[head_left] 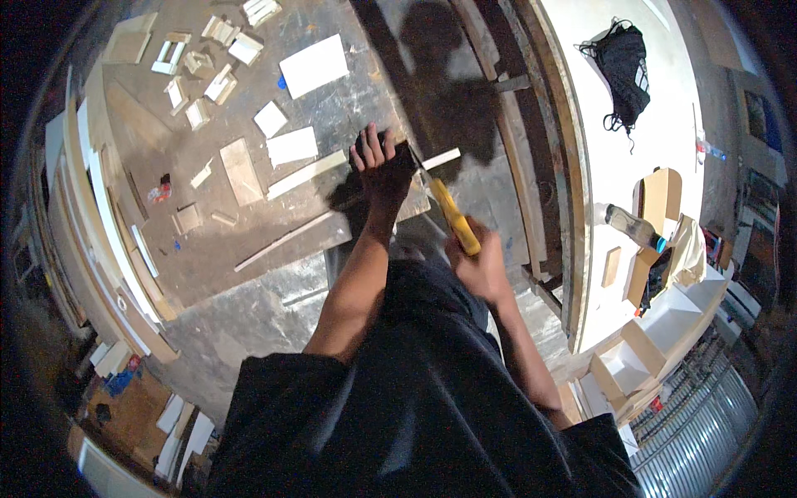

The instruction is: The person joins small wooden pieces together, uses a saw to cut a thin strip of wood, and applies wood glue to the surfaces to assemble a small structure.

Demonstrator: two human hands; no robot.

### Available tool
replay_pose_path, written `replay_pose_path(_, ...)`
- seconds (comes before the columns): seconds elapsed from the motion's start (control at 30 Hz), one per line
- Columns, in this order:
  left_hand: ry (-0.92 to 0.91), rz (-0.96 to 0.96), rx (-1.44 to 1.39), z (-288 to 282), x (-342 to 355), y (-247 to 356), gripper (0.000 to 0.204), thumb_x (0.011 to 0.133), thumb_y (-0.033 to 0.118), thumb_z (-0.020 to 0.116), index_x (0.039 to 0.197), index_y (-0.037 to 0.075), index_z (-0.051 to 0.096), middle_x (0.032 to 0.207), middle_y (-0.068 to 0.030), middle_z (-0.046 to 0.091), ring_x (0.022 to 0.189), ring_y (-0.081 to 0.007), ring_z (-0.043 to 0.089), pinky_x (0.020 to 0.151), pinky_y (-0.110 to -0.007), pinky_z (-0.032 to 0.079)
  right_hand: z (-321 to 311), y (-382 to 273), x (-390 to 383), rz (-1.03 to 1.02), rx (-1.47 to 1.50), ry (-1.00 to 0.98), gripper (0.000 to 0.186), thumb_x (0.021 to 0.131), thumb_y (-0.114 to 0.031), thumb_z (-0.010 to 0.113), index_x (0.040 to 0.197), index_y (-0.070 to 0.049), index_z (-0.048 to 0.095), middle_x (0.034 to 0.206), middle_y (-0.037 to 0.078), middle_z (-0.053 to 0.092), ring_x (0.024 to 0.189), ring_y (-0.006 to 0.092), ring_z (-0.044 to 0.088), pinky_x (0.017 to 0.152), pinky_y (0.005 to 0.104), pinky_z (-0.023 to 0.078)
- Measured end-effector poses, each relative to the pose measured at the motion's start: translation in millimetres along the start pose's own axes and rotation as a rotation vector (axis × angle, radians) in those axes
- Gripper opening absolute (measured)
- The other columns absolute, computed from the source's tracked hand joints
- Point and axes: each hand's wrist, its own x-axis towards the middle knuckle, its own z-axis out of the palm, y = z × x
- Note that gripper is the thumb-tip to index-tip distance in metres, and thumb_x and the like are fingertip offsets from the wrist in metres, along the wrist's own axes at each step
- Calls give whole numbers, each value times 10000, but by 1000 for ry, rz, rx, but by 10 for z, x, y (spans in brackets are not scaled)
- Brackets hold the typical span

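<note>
Right hand (483,267) wrapped round the yellow handle of a tool (454,217), its narrow end near a pale strip (443,158). Left hand (381,168) beside the strip, its grip unclear; the strip projects past the table (332,112) edge

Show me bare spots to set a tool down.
White tabletop: between black strappy cloth and bottle. Brown worktable: between large white panel and the table's right edge, beyond the left hand. Crowded: the worktable's far left, full of small wooden pieces.
</note>
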Motion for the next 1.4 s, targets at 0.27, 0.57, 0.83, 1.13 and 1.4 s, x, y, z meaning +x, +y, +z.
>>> replay_pose_path(0.27, 15, -32, -10, -34, 26, -10, 567, 995, 473, 439, 1395, 77, 514, 1594, -189, 322, 1476, -365, 302, 1212, -572, 131, -57, 93, -274, -25, 17, 61, 214, 890, -94, 685, 1043, 40, 618, 890, 84, 632, 862, 125, 588, 792, 299, 488)
replay_pose_path(0.57, 12, 13, 36, 7, 22, -36, 547, 975, 417, 485, 1390, 62, 513, 1576, -215, 351, 1470, -380, 315, 1204, -586, 148, -88, 130, -224, 12, 11, 2, 236, 880, -74, 699, 1047, 68, 615, 865, 74, 611, 848, 124, 571, 775, 288, 493)
replay_pose_path(0.83, 82, 26, 26, -10, -78, 4, 527, 974, 377, 504, 1402, 71, 492, 1592, -210, 331, 1481, -370, 300, 1211, -573, 133, 10, 17, -84, -61, -13, 112, 280, 885, -105, 722, 1079, 46, 588, 888, 71, 598, 831, 118, 558, 742, 280, 473)
replay_pose_path(1.13, -17, 6, -14, -78, 0, 3, 559, 976, 407, 484, 1415, 62, 479, 1608, -208, 293, 1490, -381, 277, 1206, -590, 136, -39, -1, -5, -55, 87, 29, 138, 878, -45, 653, 972, 43, 603, 837, 59, 599, 821, 103, 556, 728, 274, 465)
replay_pose_path(1.4, -36, -6, -3, -34, -24, -28, 616, 961, 427, 495, 1451, 57, 446, 1620, -200, 272, 1507, -375, 235, 1212, -584, 111, -40, -2, -37, -138, -63, 26, 219, 874, -108, 664, 1005, 57, 601, 805, 106, 595, 800, 124, 562, 715, 310, 464)
